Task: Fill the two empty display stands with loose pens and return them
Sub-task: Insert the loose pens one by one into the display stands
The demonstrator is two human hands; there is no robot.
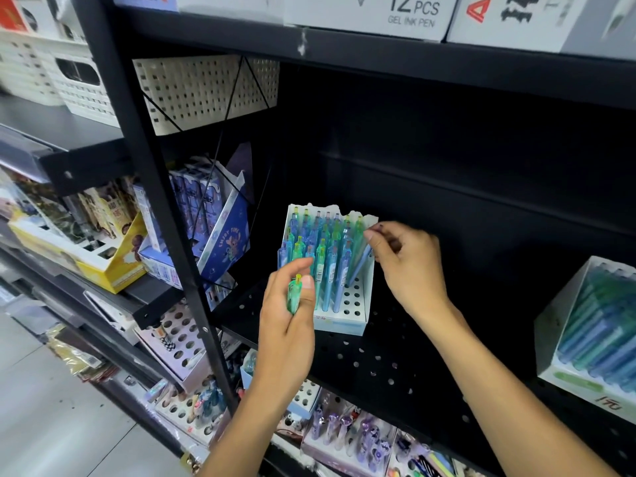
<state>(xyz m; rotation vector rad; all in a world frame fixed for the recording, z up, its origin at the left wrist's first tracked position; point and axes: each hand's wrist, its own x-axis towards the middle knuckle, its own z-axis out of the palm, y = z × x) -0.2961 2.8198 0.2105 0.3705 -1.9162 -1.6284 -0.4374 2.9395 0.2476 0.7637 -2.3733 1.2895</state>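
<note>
Two bare forearms reach up from the bottom edge toward a black metal shelving unit [447,139] that fills the view. Its perforated shelf board [371,359] lies under both hands, dark and dotted with round holes. Above the hands, on the next shelf up, sit white boxes [375,12], one printed "12 PCS GEL INK PEN". Up and to the left of the left hand a cream perforated basket [192,91] shows behind the upright post. Far right of the right hand stands a white display stand full of blue and green pens [595,342]. Below the hands, lower shelves hold punched trays [182,342] and purple pens, and grey floor [41,407] lies to the lower left.

Between the hands, on the perforated board, stands the white display stand [347,304], mostly filled with teal and blue pens, with empty holes at its right front. The right hand [406,259] pinches a blue pen [361,266] leaning into that stand. The left hand [289,304] grips a loose green pen [295,292] just in front of the stand.
</note>
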